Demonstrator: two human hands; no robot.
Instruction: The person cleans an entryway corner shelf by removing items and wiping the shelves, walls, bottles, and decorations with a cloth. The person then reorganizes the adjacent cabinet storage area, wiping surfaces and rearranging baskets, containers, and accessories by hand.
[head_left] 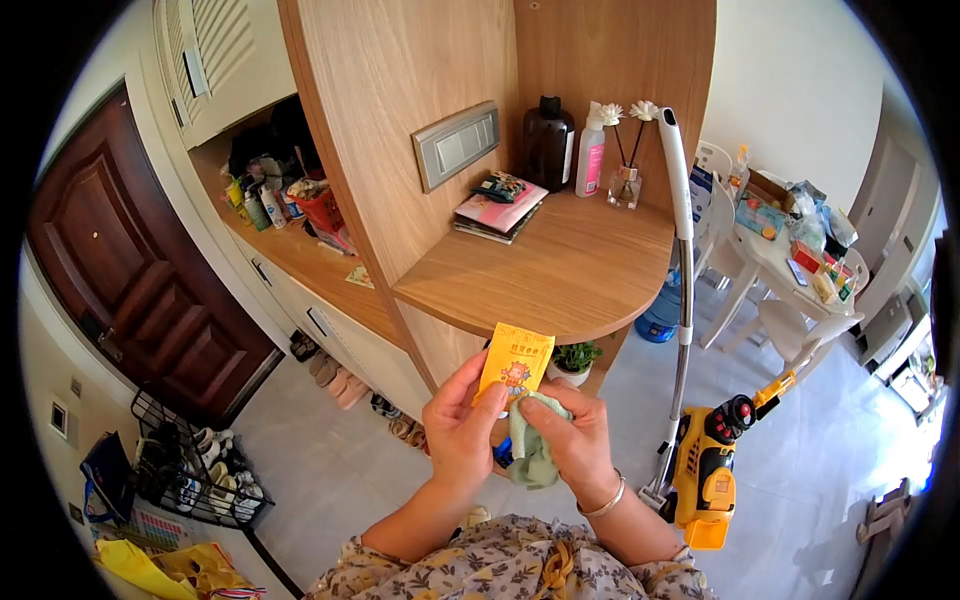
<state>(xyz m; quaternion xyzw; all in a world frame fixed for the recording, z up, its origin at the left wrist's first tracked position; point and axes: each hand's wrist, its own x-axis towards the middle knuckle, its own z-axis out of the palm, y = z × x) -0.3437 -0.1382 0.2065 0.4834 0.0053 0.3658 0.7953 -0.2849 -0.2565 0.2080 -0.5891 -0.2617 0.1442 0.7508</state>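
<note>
A yellow packet [516,362] with a printed cartoon figure is held upright just in front of the rounded wooden shelf. My left hand [463,420] pinches its lower left edge between thumb and fingers. Against the packet's lower right side, my right hand [572,440] grips a pale green cloth [533,452], which hangs down between the two hands. The right thumb lies over the cloth near the packet's bottom corner.
The wooden shelf [560,270] holds a stack of booklets [500,212], a dark bottle [548,145], a white-pink bottle [590,155] and a flower diffuser [624,187]. Right of it stand a pole [684,250], a yellow toy vehicle [705,475] and a cluttered table [765,252].
</note>
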